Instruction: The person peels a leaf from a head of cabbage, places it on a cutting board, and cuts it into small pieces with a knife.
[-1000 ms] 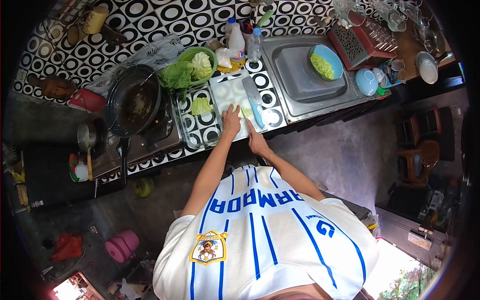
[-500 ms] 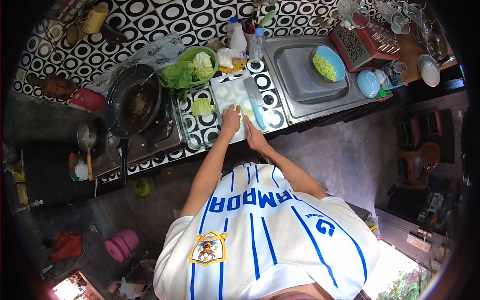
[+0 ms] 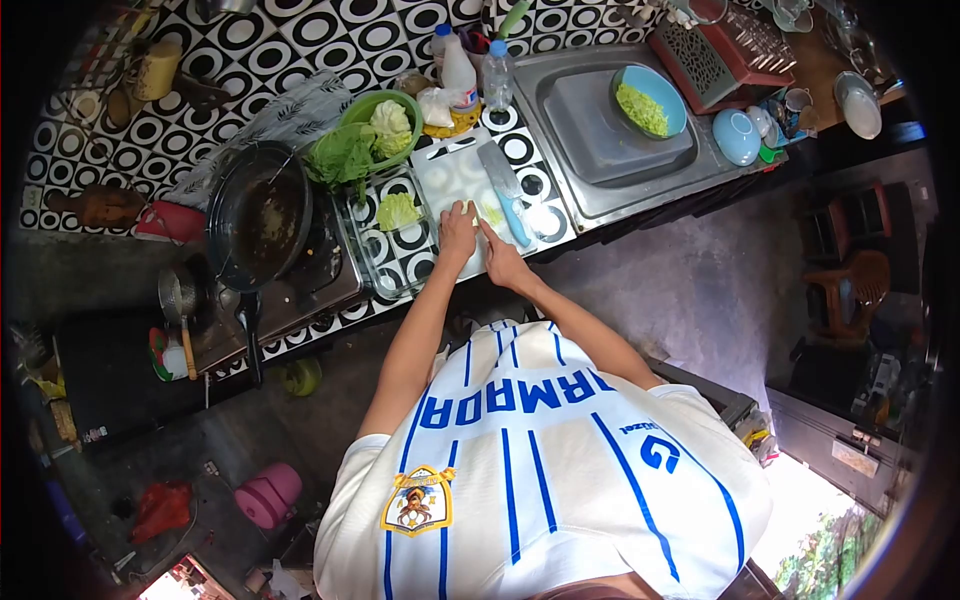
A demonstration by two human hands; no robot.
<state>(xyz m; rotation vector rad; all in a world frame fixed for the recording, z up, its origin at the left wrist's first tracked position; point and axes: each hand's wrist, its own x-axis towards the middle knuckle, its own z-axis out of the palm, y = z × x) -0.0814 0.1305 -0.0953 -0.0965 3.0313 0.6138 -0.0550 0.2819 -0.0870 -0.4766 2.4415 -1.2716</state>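
My left hand (image 3: pixel 458 236) is closed over a small pale green cabbage piece (image 3: pixel 472 212) on the white cutting board (image 3: pixel 450 172). Close beside it, my right hand (image 3: pixel 506 264) is curled at the board's near edge, its index finger pointing forward. Whatever my right hand grips is hidden by the fingers. A cleaver with a blue handle (image 3: pixel 514 220) lies along the board's right side. Pale green shreds (image 3: pixel 491 212) rest between the left hand and that handle. To the left, a cabbage leaf (image 3: pixel 398 211) sits in a clear glass dish (image 3: pixel 386 284).
Behind the board stands a green bowl (image 3: pixel 413 152) of leafy vegetables, beside bottles (image 3: pixel 497 78). A blue bowl (image 3: pixel 676 88) of shredded cabbage rests on an upturned grey basin (image 3: pixel 600 160) at the sink. On the left, a black wok (image 3: pixel 262 215) sits on the stove.
The view has shifted and turned slightly. Both hands stay together at the board's near edge, with the right fingers slightly changed in position. The cleaver stays on the board.
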